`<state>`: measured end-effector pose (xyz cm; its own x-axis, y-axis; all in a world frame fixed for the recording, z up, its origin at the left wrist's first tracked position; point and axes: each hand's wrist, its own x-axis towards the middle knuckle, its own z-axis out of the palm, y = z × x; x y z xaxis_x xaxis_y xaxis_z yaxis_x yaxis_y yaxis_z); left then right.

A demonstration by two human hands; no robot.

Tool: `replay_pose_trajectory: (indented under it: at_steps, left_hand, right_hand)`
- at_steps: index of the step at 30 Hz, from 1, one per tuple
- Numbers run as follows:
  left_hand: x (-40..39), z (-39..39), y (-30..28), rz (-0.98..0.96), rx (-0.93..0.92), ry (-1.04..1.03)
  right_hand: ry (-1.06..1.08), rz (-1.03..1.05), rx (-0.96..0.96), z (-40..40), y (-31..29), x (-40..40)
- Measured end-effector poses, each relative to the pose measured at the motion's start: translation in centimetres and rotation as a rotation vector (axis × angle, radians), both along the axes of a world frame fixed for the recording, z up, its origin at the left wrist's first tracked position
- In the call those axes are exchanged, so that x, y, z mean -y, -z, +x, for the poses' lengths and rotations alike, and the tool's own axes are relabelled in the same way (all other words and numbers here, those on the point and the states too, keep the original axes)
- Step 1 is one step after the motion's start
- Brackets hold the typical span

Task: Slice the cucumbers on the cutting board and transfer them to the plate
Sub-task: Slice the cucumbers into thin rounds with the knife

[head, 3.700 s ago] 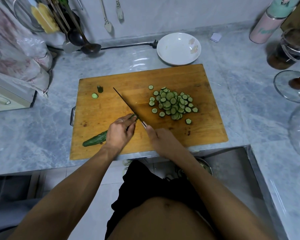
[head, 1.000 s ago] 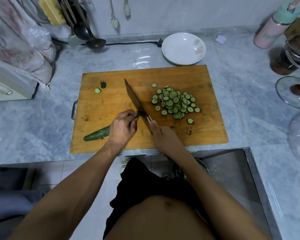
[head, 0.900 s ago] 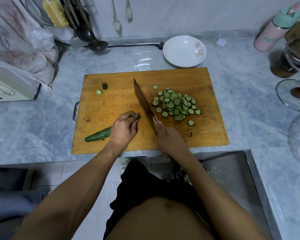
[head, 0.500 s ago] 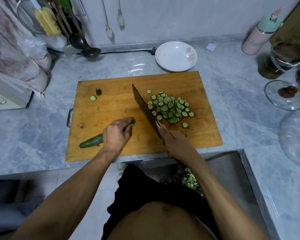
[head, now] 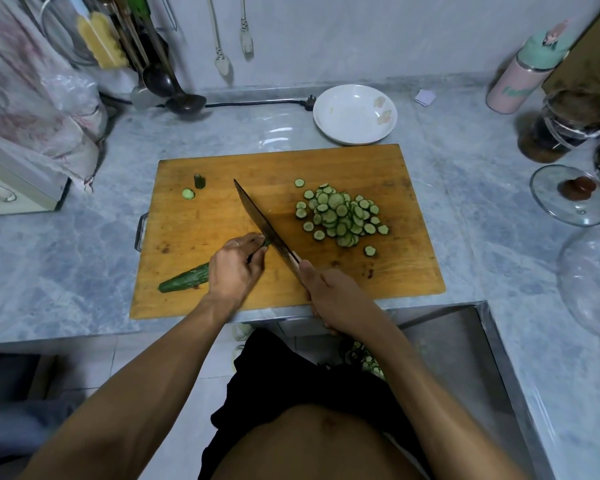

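L hand (head: 234, 268) curled over cucumber (head: 184, 282) on cutting board (head: 378, 271); R hand (head: 329, 292) grips knife (head: 262, 221); slice pile (head: 342, 216) right of blade; white plate (head: 355, 114) behind board holds nothing; glass lid (head: 572, 195) far right.

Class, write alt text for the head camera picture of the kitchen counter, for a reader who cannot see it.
A person's right hand holds a knife at the cut end of a cucumber that the left hand steadies on a wooden cutting board. A pile of cucumber slices lies to the right of the blade, and a white plate sits beyond the board.
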<state>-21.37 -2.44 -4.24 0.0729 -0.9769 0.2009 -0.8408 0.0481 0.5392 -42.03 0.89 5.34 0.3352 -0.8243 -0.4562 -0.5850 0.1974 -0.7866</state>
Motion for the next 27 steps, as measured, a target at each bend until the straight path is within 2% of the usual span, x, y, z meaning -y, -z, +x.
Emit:
replay_pose_trajectory:
  at_steps: [9, 15, 24, 27]
  left_hand:
    - [0.0, 0.0, 0.4, -0.016, -0.016, 0.016]
    - [0.1, -0.2, 0.0, -0.035, -0.029, 0.000]
    - [0.1, 0.2, -0.1, -0.025, -0.050, 0.024]
    - [-0.1, 0.4, 0.0, -0.054, -0.051, 0.041]
  right_hand:
    - [-0.042, -0.026, -0.019, 1.3, 1.0, 0.9]
    - [-0.060, -0.072, -0.105, 2.4, 2.0, 1.1]
    - [0.151, -0.115, -0.075, -0.8, 2.9, 1.4]
    - [0.150, -0.124, -0.081, -1.2, 2.4, 1.5]
